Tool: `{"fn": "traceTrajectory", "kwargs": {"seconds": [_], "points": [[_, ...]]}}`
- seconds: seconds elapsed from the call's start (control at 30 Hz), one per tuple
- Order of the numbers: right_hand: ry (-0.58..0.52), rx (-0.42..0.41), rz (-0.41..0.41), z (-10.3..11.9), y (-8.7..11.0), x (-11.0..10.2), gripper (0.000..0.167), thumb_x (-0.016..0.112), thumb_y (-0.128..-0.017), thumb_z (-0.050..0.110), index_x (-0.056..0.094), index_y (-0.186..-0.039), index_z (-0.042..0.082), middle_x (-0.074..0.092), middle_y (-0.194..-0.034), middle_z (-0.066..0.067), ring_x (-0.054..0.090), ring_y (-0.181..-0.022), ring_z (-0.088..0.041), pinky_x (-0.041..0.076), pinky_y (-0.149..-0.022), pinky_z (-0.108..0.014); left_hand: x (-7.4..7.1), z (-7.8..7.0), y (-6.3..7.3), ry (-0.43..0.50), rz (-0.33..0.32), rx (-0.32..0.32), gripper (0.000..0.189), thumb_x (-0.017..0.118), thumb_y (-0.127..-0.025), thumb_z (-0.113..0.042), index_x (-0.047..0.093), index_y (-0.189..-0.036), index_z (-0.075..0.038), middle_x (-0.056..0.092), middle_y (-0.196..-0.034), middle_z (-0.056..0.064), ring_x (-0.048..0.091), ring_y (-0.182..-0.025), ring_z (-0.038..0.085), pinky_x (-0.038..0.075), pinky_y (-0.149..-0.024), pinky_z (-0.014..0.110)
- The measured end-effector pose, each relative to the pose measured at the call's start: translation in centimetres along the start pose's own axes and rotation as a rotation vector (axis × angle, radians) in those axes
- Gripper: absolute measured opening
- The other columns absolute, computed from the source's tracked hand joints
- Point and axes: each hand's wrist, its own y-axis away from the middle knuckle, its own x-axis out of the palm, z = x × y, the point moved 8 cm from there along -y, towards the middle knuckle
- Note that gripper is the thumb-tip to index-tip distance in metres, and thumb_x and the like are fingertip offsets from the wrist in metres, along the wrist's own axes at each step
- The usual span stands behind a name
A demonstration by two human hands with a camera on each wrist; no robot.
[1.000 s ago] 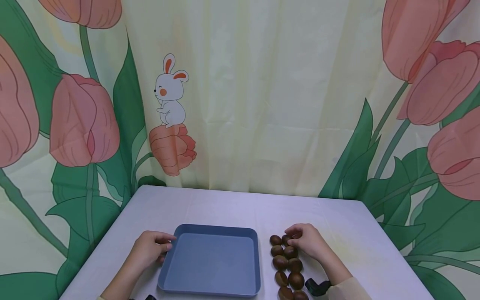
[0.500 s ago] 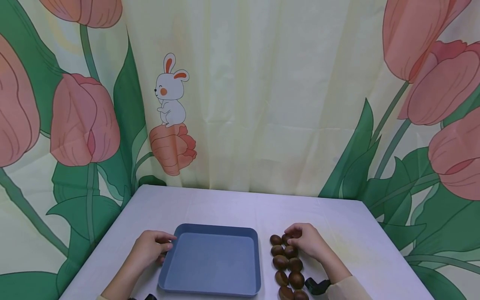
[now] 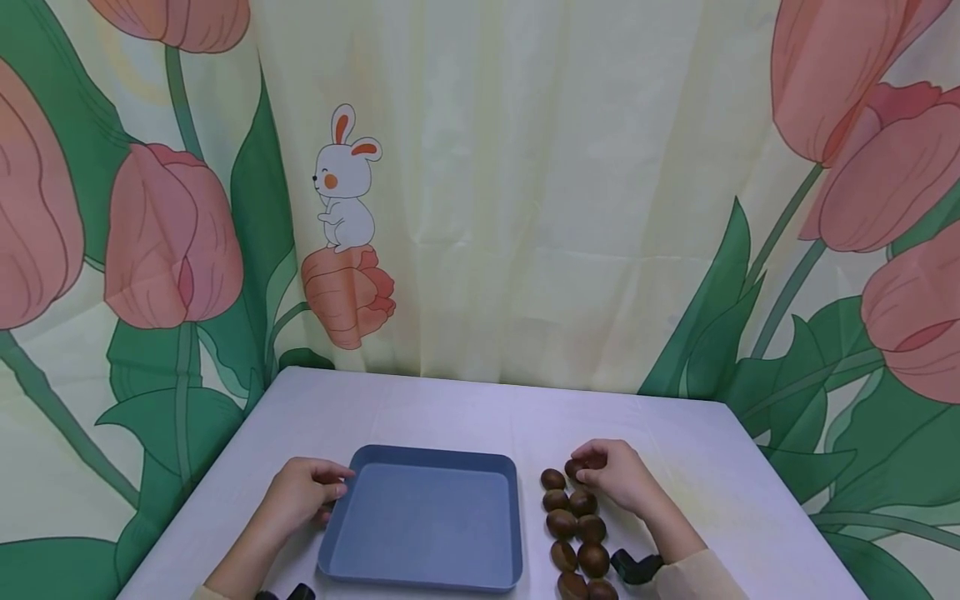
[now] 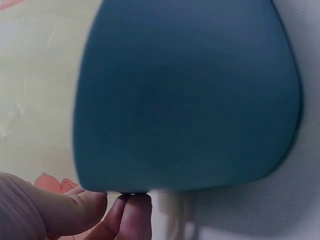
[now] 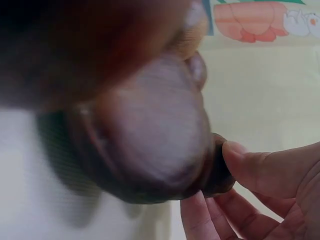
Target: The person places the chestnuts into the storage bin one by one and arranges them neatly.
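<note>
My right hand (image 3: 621, 479) pinches a brown chestnut (image 3: 573, 469) between thumb and fingers at the far end of two columns of chestnuts (image 3: 592, 528). In the right wrist view the pinched chestnut (image 5: 220, 172) is dark and partly hidden behind a large, blurred nearer chestnut (image 5: 155, 130). My left hand (image 3: 300, 492) stays at the left side of a blue-grey rectangular tray (image 3: 512, 533), its fingertips touching the rim. Seen from the left wrist, the thumb (image 4: 80, 212) and fingers lie against the edge of the tray (image 4: 190, 110). Nothing lies in the tray.
The table (image 3: 420, 408) has a white cloth. Black wrist devices show at the right wrist (image 3: 636, 568) and the left wrist (image 3: 302, 592). A curtain (image 3: 525, 208) with printed tulips and a rabbit hangs behind the table.
My right hand has moved slightly away from me with the pinched chestnut, which now sits a little apart from the one nearer me. My left hand and the tray stay put.
</note>
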Motion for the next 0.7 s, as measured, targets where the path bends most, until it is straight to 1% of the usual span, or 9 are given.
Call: {"fn": "traceTrajectory", "kwargs": {"seconds": [0.17, 0.37, 0.53, 0.7], "points": [[-0.015, 0.006, 0.0, 0.5, 0.0, -0.4, 0.022, 0.078, -0.092, 0.001, 0.08, -0.112, 0.011, 0.078, -0.106, -0.002, 0.07, -0.102, -0.02, 0.063, -0.09, -0.044, 0.0, -0.1, 0.0, 0.001, 0.004, 0.006, 0.023, 0.074, -0.095, 0.004, 0.082, -0.116, -0.003, 0.073, -0.104, 0.014, 0.062, -0.075, 0.021, 0.057, -0.062, 0.033], [-0.032, -0.01, 0.002, 1.5, 0.1, -0.5, 0.022, 0.078, -0.093, 0.003, 0.08, -0.113, 0.012, 0.079, -0.107, -0.002, 0.072, -0.103, -0.02, 0.063, -0.092, -0.046, 0.0, -0.3, 0.0, -0.001, 0.002, 0.026, 0.023, 0.074, -0.095, 0.005, 0.082, -0.115, -0.003, 0.073, -0.103, 0.014, 0.062, -0.075, 0.021, 0.057, -0.062, 0.033], [-0.049, -0.019, -0.003, 2.6, 0.2, -0.5, 0.021, 0.078, -0.094, 0.004, 0.081, -0.113, 0.012, 0.079, -0.108, -0.003, 0.072, -0.103, -0.021, 0.064, -0.091, -0.045, 0.0, -0.2, 0.1, 0.01, 0.006, 0.021, 0.024, 0.073, -0.095, 0.005, 0.082, -0.116, -0.002, 0.073, -0.102, 0.014, 0.062, -0.072, 0.02, 0.057, -0.062, 0.033], [-0.071, -0.054, 0.004, 4.0, 0.3, -0.4, 0.02, 0.078, -0.094, 0.005, 0.081, -0.112, 0.013, 0.08, -0.107, -0.003, 0.072, -0.104, -0.021, 0.064, -0.088, -0.043, 0.0, -0.2, 0.1, 0.019, 0.009, 0.008, 0.024, 0.073, -0.095, 0.005, 0.082, -0.116, -0.002, 0.073, -0.102, 0.015, 0.062, -0.073, 0.021, 0.058, -0.063, 0.034]]}}
